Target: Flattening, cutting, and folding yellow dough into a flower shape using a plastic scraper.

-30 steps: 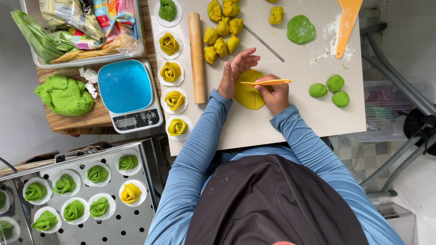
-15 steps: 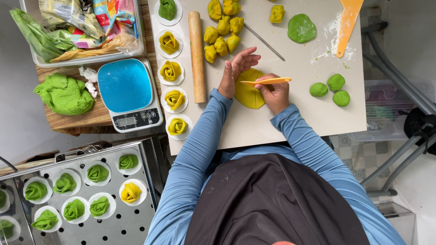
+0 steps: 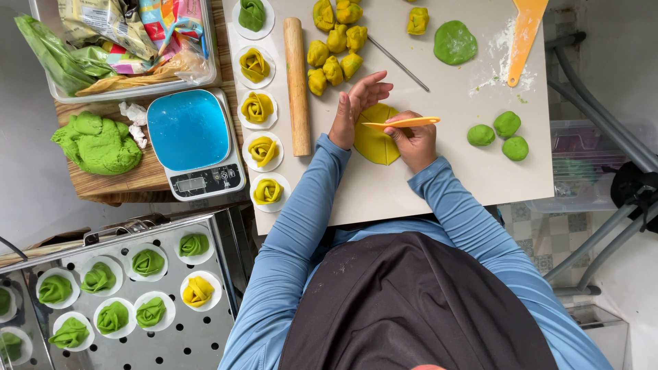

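A flat round of yellow dough [image 3: 375, 140] lies on the pale work board [image 3: 439, 178]. My left hand [image 3: 355, 106] rests on its left edge, fingers spread. In my right hand [image 3: 412, 140] I grip a thin orange plastic dough cutter [image 3: 401, 123], held across the top of the round. A wooden rolling pin [image 3: 297, 85] lies just left of my left hand. Several yellow dough lumps [image 3: 334, 51] sit beyond the hands.
Yellow rose-shaped dough pieces [image 3: 259, 130] on white paper rounds line the board's left edge. Three green dough balls [image 3: 499, 131], a flat green round [image 3: 454, 42], an orange scraper [image 3: 524, 34] and a metal skewer [image 3: 399, 63] lie to the right. Blue scale [image 3: 192, 140], green dough mass [image 3: 97, 142], perforated steamer tray [image 3: 171, 336].
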